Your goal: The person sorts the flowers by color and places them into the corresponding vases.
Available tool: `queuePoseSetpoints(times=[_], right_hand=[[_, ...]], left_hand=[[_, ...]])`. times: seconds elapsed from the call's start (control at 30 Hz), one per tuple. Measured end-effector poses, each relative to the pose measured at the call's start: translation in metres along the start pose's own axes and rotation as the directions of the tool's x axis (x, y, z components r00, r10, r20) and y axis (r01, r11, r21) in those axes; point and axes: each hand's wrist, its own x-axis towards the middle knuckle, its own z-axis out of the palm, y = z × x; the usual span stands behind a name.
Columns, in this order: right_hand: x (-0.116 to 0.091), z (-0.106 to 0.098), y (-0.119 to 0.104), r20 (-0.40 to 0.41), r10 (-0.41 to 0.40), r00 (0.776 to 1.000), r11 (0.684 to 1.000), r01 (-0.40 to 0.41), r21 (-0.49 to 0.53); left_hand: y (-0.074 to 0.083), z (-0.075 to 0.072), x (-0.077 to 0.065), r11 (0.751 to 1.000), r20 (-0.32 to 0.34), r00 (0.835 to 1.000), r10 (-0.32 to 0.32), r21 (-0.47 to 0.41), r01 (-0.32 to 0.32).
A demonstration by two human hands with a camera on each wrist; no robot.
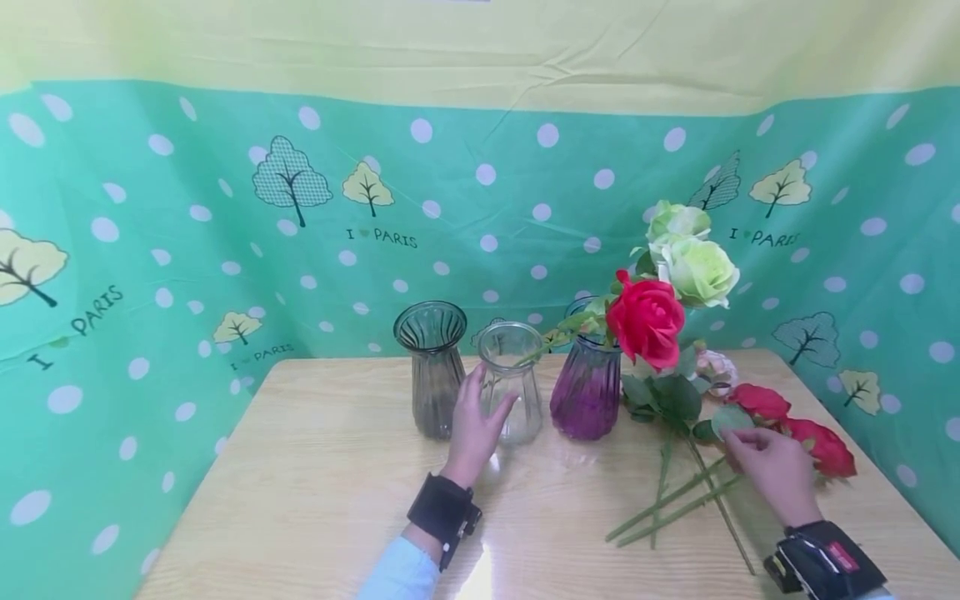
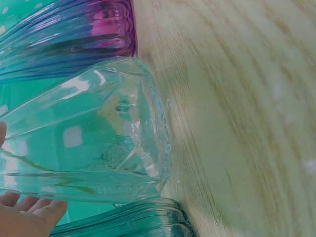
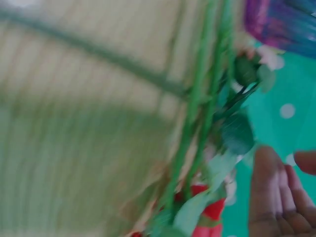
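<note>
My left hand holds a clear glass vase, with the thumb on one side and the fingers on the other. A red rose leans far to the right, its stem running into the clear vase's mouth. Pale green roses rise behind it; which vase holds them I cannot tell. My right hand is at the flowers lying on the right, fingertips by a green leaf. In the right wrist view its fingers are extended, with a gap to the thumb and nothing between.
A grey glass vase stands left of the clear one, and a blue-purple vase stands to its right. Lying red roses, a pale pink flower and crossing stems cover part of the wooden table. A patterned cloth hangs behind.
</note>
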Motion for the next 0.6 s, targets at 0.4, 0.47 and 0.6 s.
queuePoseSetpoints(times=[0.4, 0.47, 0.6], right_hand=[[0.016, -0.003, 0.023, 0.294, 0.080, 0.952, 0.993, -0.050, -0.109], [0.018, -0.002, 0.024, 0.300, 0.083, 0.950, 0.994, -0.057, -0.095], [0.019, -0.002, 0.025, 0.302, 0.083, 0.950, 0.995, -0.062, -0.076]], left_hand=[[-0.001, 0.000, -0.001, 1.000, -0.007, 1.000, -0.004, -0.003, 0.004], [-0.001, 0.000, -0.001, 1.000, -0.008, 1.000, 0.000, -0.002, 0.000], [-0.001, 0.000, -0.001, 1.000, -0.001, 1.000, -0.012, -0.004, 0.012]])
